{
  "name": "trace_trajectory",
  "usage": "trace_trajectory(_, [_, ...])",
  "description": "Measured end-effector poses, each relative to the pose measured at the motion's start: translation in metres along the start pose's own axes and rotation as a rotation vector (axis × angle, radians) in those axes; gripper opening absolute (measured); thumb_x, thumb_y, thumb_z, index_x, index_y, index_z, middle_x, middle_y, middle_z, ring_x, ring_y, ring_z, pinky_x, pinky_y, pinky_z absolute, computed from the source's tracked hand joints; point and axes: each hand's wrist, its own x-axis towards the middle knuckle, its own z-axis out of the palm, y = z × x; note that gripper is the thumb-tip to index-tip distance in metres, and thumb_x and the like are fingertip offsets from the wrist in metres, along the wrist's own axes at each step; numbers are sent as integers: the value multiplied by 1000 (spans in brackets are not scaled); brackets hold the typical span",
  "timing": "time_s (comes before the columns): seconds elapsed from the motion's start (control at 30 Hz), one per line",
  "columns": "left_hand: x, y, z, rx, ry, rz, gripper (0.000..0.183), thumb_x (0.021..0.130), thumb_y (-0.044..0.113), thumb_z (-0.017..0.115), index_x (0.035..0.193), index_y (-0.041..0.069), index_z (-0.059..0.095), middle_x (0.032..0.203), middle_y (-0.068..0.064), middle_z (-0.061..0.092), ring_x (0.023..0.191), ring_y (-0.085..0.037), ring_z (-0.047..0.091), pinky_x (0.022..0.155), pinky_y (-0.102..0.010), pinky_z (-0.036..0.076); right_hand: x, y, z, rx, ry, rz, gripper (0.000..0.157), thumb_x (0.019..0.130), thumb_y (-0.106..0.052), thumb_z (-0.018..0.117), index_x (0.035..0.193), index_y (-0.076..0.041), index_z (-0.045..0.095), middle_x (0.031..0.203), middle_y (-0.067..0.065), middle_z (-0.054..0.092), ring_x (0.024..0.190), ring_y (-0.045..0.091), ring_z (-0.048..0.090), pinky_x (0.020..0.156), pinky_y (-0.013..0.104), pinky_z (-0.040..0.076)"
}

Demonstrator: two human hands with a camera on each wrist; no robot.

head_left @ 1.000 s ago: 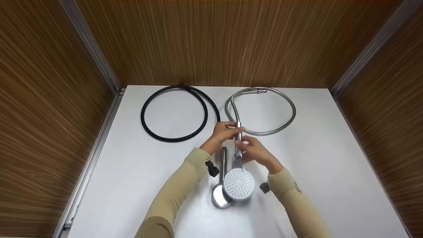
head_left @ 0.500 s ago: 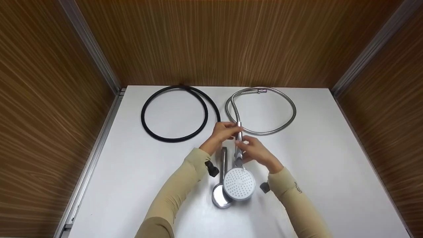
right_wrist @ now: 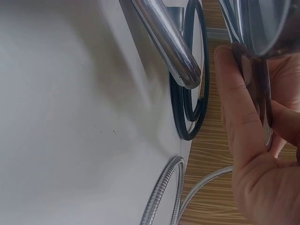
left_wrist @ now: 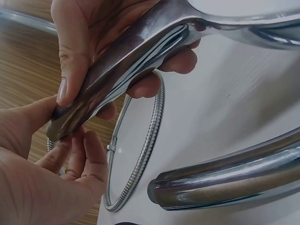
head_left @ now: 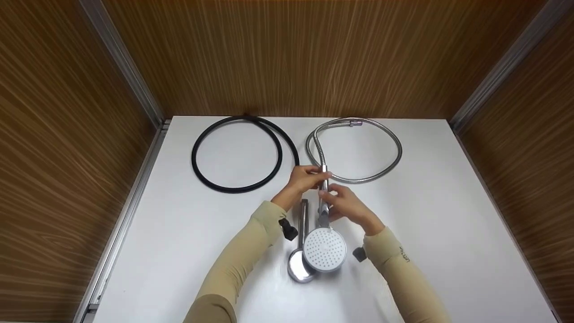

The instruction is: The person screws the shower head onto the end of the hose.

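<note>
A chrome shower head [head_left: 324,250] with a white dotted face is held over the table, its handle [left_wrist: 126,56] pointing away from the person. My right hand [head_left: 350,207] grips that handle around its middle, thumb on top and fingers beneath. At the handle's far end my left hand [head_left: 305,179] pinches the joint where the silver metal hose [head_left: 319,146] meets it. The hose's other end, with a chrome fitting [head_left: 355,123], lies on the table. Partly under the held one rests a second chrome shower head [head_left: 299,268], its threaded handle end [left_wrist: 154,191] bare in the left wrist view.
A coiled black hose [head_left: 193,157] lies on the white table [head_left: 188,251] at the back left. The silver hose's loop [head_left: 399,148] spreads at the back right. Wood-grain panels [head_left: 287,58] with metal rails enclose the back and sides.
Between the frames the left fingers shift very slightly at the hose joint. The right hand, the shower heads and both hoses stay in place.
</note>
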Motion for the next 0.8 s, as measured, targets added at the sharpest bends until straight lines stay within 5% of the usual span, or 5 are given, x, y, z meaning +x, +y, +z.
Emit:
trace_trajectory(0.3, [0,1,1,-23,8,-1,26,86,16,87,106,0,80,72,8,69,65,-6,67,77,-32,65,-1,-1,1,-8,1,6,51,108,-39,58,135,4,52,96,17,70,70,22,75,71,39,67])
trace_trajectory(0.53, [1,-1,1,-70,-8,6,16,87,10,83,100,2,81,73,8,69,68,-6,68,73,-24,63,-4,-4,1,-11,-4,6,53,109,-39,58,138,4,50,98,19,71,73,23,76,72,40,67])
trace_trajectory(0.8, [0,-1,1,-56,-22,3,27,89,17,84,108,-2,78,71,8,68,64,-7,68,78,-33,65,-1,-1,3,7,1,0,49,109,-36,58,136,5,51,92,16,70,71,22,76,71,39,67])
